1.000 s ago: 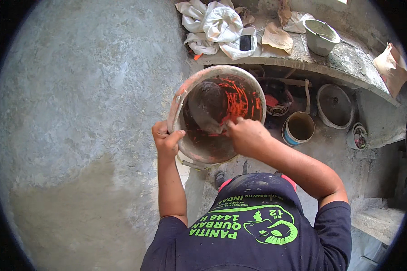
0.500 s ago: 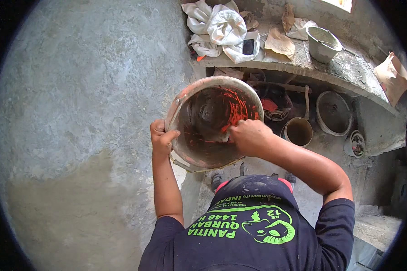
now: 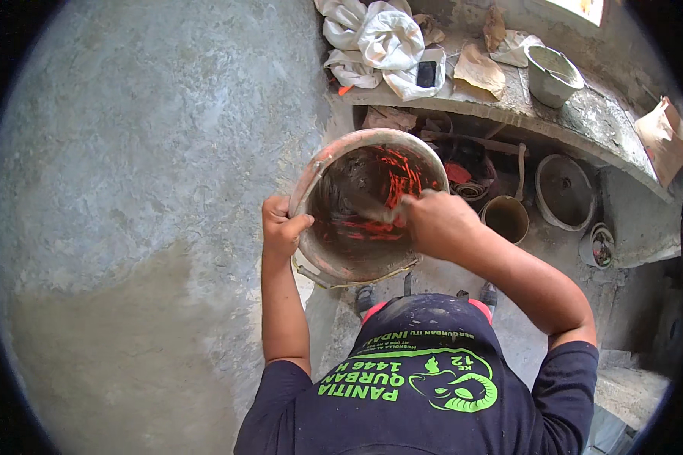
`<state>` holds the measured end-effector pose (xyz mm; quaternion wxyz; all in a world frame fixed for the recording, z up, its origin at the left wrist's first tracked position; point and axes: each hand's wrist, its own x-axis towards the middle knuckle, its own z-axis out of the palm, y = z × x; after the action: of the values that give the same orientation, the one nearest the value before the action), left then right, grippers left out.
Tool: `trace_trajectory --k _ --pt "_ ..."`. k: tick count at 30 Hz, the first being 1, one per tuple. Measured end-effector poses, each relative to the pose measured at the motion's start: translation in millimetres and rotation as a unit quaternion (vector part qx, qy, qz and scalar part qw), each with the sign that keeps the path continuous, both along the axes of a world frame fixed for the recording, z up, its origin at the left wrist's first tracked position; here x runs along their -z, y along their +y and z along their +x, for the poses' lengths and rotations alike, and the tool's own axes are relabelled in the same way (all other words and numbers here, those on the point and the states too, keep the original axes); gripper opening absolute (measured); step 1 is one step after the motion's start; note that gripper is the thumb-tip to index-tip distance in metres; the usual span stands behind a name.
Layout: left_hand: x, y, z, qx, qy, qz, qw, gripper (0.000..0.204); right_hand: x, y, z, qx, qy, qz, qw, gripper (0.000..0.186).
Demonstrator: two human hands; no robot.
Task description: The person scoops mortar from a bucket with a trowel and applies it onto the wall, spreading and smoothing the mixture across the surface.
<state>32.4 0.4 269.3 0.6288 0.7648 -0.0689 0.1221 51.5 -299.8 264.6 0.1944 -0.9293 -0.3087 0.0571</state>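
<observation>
A bucket (image 3: 372, 136) with a pale, smeared rim hangs tilted before me, its mouth turned up toward my view. My left hand (image 3: 284, 226) is closed round its left rim, thumb over the edge. Inside, dark wet grey mortar (image 3: 341, 182) coats the bottom and walls, and bare orange-red streaks (image 3: 404, 176) show through on the right side. Within the mouth, my right hand (image 3: 442, 222) is closed on a trowel (image 3: 377, 210). Its flat grey blade is smeared by motion and lies against the inner wall; the handle is hidden in my fist.
At left rises a grey plastered wall (image 3: 152, 136), with a darker damp patch low down. A concrete ledge (image 3: 463, 106) carries white sacks (image 3: 391, 38), a phone (image 3: 426, 74), torn paper and a grey bucket (image 3: 554, 76). Beneath stand a round basin (image 3: 565, 192) and a small pail (image 3: 505, 218).
The trowel has swung up and across the bucket's inside, with more red streaks showing below it. My left hand keeps its hold on the rim. The whole view has shifted slightly.
</observation>
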Motion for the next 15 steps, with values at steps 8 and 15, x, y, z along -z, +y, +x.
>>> trace_trajectory --k 8,15 --pt "9.7 10.5 2.9 0.013 0.005 -0.017 1.0 0.01 23.1 23.5 5.1 -0.071 0.048 -0.057 0.995 0.033" --pt "0.9 4.9 -7.5 -0.002 -0.002 0.022 1.0 0.011 1.7 7.1 14.7 0.047 -0.012 0.039 0.998 0.033"
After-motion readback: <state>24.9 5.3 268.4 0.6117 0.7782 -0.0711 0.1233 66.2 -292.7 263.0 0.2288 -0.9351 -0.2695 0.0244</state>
